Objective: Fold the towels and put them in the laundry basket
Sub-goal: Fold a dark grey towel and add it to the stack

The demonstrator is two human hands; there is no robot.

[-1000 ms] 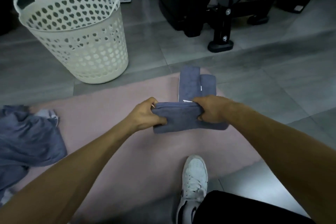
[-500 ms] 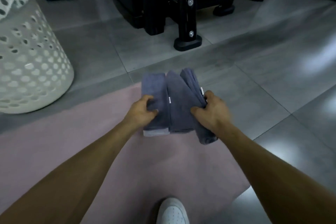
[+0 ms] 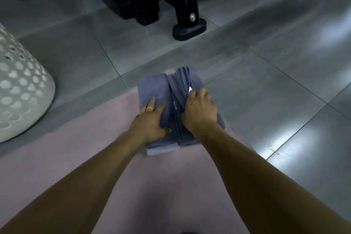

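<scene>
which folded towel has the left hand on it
The left towel of the side-by-side pair, the flat one; the left hand lies on it. The right hand holds the right towel, which shows several layered edges.

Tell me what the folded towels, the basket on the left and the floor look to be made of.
Folded towels: soft blue-grey fabric, likely terry or microfibre; matte, thick rounded folds, small white tags.
Basket: cream moulded plastic by the look; smooth wall pierced with regular holes.
Floor: large grey tiles, perhaps ceramic or stone; thin joints, glossy light reflections.
</scene>
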